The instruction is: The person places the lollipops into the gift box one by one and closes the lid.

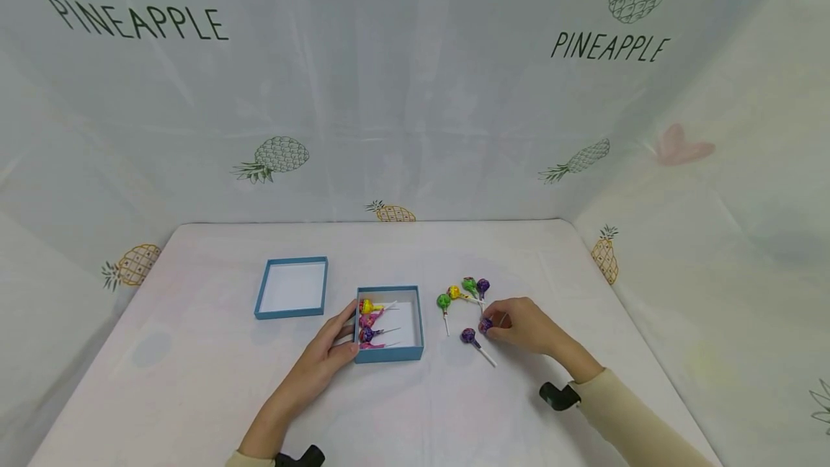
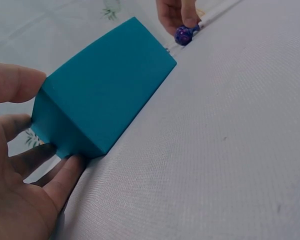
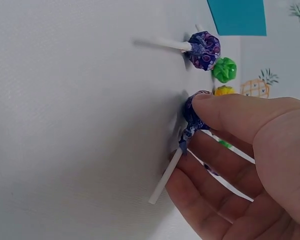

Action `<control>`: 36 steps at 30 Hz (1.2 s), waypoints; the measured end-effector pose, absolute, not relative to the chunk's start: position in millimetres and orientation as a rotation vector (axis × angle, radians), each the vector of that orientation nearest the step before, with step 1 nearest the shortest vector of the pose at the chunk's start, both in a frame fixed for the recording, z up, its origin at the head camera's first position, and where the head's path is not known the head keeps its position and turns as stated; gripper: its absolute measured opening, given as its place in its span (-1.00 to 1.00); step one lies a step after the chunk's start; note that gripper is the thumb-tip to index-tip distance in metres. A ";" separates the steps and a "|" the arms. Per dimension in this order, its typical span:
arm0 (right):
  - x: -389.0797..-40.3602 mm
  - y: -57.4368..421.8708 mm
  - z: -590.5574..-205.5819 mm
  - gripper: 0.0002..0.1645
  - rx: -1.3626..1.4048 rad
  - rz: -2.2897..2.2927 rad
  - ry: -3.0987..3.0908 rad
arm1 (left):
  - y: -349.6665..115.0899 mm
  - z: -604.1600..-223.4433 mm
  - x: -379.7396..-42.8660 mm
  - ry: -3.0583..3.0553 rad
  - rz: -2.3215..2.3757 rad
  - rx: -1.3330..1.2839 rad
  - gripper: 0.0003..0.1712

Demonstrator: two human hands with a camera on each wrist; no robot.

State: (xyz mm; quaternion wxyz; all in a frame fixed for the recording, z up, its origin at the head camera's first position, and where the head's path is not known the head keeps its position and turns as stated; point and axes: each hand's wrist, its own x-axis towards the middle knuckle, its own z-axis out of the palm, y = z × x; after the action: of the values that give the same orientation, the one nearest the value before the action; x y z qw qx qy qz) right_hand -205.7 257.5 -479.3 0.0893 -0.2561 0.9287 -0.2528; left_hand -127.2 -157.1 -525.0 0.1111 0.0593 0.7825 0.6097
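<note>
A blue box with a white inside stands at mid table. Several lollipops lie along its left side: a yellow one, a purple one and pink ones. My left hand rests against the box's left wall, fingers spread and fairly straight, thumb by the near corner. To the right of the box, my right hand pinches the head of a purple lollipop between thumb and fingers; its white stick points outward in the right wrist view. Beside that hand lies another purple lollipop.
Beyond the right hand lie two green lollipops, a yellow one and a purple one. A shallow blue lid, white inside, lies at the back left. White cloth covers the table; a pineapple-print curtain hangs behind.
</note>
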 end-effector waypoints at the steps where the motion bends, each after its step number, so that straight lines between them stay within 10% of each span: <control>1: -205.6 257.2 -478.5 -0.77 -0.763 -0.749 2.764 | -157.1 -525.1 -127.3 2.297 1.792 0.173 -0.17; 36: -223.6 144.7 -401.0 -0.75 -1.078 -0.815 2.758 | -157.3 -526.8 -128.2 2.299 1.791 0.166 -0.18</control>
State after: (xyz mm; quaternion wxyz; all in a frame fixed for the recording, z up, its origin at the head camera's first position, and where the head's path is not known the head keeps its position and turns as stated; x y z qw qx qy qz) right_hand -223.6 144.7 -401.0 0.0350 -0.3506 0.8975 -0.2653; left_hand -128.2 -157.3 -526.8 0.1109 0.0566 0.7827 0.6098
